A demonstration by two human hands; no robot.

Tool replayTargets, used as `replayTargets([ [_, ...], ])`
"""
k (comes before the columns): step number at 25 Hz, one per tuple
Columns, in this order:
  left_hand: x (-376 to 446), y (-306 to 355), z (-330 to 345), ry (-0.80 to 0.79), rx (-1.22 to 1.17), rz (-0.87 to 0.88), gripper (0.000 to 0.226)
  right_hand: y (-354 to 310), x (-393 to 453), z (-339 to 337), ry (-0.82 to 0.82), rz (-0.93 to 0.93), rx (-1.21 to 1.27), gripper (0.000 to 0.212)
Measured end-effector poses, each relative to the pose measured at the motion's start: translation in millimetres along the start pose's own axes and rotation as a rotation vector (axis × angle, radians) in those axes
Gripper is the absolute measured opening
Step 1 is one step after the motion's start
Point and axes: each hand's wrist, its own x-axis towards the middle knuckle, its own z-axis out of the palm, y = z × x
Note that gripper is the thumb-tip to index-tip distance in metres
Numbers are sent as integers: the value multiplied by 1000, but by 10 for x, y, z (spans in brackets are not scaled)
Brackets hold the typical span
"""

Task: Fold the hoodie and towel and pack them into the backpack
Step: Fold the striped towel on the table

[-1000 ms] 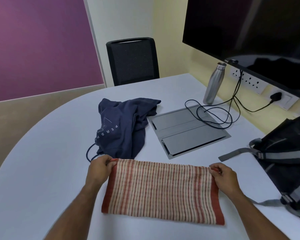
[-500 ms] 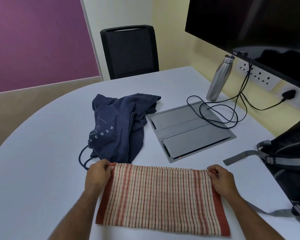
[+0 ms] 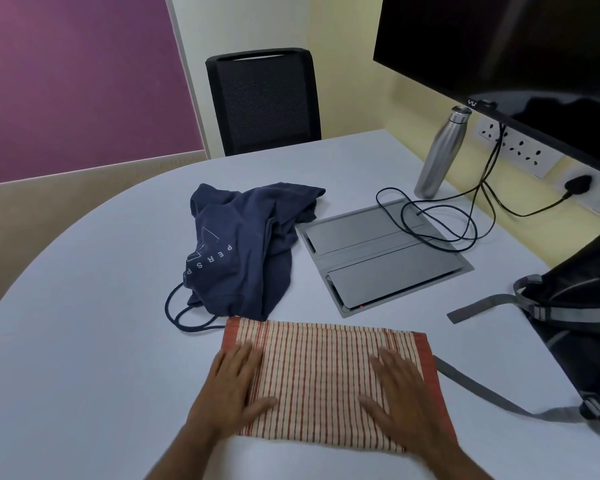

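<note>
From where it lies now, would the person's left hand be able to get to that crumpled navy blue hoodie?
Probably yes. The left hand lies flat on the striped red and cream towel, and the crumpled navy blue hoodie sits just beyond the towel's far edge with nothing between them.

I've let go of the towel's (image 3: 326,379) far corners. My left hand (image 3: 232,389) and right hand (image 3: 400,396) now lie flat, fingers spread, on its top, where before each pinched a corner.

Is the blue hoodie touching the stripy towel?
Touching. The head view shows the hoodie's bottom edge lying over the towel's far left corner, with no table showing between them.
</note>
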Motion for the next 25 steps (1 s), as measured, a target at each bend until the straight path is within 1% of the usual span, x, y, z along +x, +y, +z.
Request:
replayTargets([
  [2, -162, -74, 193, 12, 61, 10, 103, -29, -151, 85, -51, -17, -33, 87],
  [3, -248, -92, 237, -10, 92, 3, 105, -36, -227, 92, -53, -12, -58, 89],
  [7, -493, -97, 252, -35, 129, -3, 107, -72, -459, 56, -83, -8, -97, 90],
  [13, -669, -63, 263, -30, 172, -6, 107, -120, -592, 17, -99, -32, -65, 85],
  [15, -600, 19, 207, -8, 198, 28, 98, -83, -471, -113, -68, 8, -1, 84],
  [16, -538, 120, 143, -14, 200, 65, 88, -53, -396, -219, -24, 37, 34, 78],
  [17, -460, 268, 53, -33, 194, 121, 76, 2, -303, -341, 17, 70, 62, 67],
  [19, -246, 688, -108, -88, 166, 296, 55, 183, -107, -575, 56, 122, 71, 42],
  [20, -124, 931, -154, -125, 154, 400, 48, 284, -12, -674, 44, 139, 68, 36],
  [22, 108, 1442, -152, -217, 145, 572, 42, 449, 161, -830, -36, 188, 64, 36],
  [25, 392, 2145, 25, -313, 140, 723, 42, 583, 354, -915, -135, 223, 58, 41],
])
